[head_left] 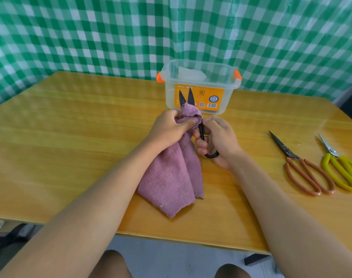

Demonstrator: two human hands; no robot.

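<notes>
The left hand [169, 129] pinches a purple terry cloth [171, 177] round the black scissors [201, 131] just below the blades. The right hand [217, 141] curls round the loop handle on the near side. The long axis runs near to far, tips slightly parted. They sit in front of a clear plastic box [201, 84], possibly touching it. A wipe toward the tips has little room there. The cloth tail drapes on the yellow wooden bench [80, 127]. Red-handled scissors [303, 167] and yellow-handled scissors [339, 167] lie well right.

**Black scissors wrapped in a purple cloth**

At centre, the left hand [168, 130] pinches a purple cloth [171, 177] around black scissors [188, 99], blades parted toward twelve o'clock. The right hand [217, 140] grips their handle. At three o'clock, on the surface [70, 137], lie brown-handled scissors [303, 167] and yellow-handled scissors [339, 167].
</notes>
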